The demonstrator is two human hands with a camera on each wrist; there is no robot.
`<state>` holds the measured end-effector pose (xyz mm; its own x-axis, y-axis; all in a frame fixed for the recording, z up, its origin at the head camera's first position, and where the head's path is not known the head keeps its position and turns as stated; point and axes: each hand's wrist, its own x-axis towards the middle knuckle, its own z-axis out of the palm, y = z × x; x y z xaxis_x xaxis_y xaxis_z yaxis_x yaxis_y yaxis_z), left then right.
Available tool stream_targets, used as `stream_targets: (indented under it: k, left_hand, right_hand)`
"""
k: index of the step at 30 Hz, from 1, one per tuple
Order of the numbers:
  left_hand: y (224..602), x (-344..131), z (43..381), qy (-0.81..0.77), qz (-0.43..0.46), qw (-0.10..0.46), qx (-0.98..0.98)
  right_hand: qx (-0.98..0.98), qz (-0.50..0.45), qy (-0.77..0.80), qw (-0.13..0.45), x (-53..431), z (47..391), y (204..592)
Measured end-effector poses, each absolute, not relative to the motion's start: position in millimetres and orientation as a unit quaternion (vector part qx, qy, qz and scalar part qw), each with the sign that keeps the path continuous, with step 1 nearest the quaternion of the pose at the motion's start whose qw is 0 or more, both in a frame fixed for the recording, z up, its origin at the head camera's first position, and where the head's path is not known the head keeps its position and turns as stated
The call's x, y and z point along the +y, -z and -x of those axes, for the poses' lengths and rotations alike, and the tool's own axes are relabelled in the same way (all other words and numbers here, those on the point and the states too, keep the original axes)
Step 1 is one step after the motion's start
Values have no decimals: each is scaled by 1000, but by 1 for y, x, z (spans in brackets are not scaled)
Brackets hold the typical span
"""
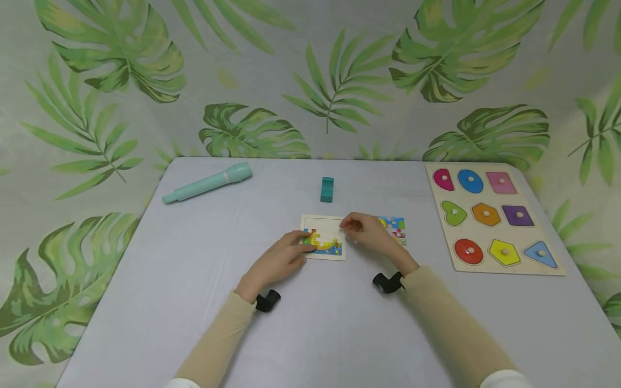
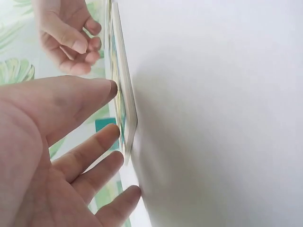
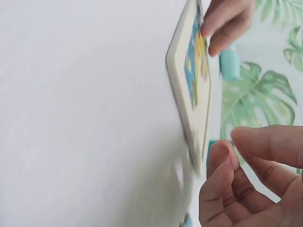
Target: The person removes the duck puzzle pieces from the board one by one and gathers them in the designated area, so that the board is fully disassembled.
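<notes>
A small wooden jigsaw tray (image 1: 324, 223) lies on the table in the head view. Joined picture pieces (image 1: 326, 246) in yellow and blue fill its near part, while the far part shows bare wood. My left hand (image 1: 280, 258) rests its fingertips on the pieces at the tray's left side; in the left wrist view its fingers (image 2: 90, 146) are spread and fairly straight. Over the right edge of the tray hovers my right hand (image 1: 371, 233), fingers loosely bent and nothing visible between thumb and fingertips (image 3: 221, 153). Partly behind that hand lies a colourful picture puzzle (image 1: 399, 225).
A teal block (image 1: 327, 189) stands beyond the tray. Back left lies a mint-green tube-shaped thing (image 1: 208, 185). On the right is a wooden shape board (image 1: 494, 221) with knobbed coloured shapes. A leaf-print cloth (image 1: 335, 81) hangs behind the white table (image 1: 310, 334).
</notes>
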<state>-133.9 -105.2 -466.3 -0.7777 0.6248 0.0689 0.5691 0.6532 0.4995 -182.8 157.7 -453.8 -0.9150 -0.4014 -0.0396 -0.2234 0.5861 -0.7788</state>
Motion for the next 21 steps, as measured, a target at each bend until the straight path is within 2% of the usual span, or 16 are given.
stream_targets:
  k: [9, 21]
  left_hand:
    - [468, -119, 134, -256, -329, 47, 908]
    - [467, -121, 134, -267, -335, 51, 902]
  right_hand:
    - [868, 216, 429, 127, 119, 187, 457]
    - [887, 204, 391, 137, 94, 190, 462]
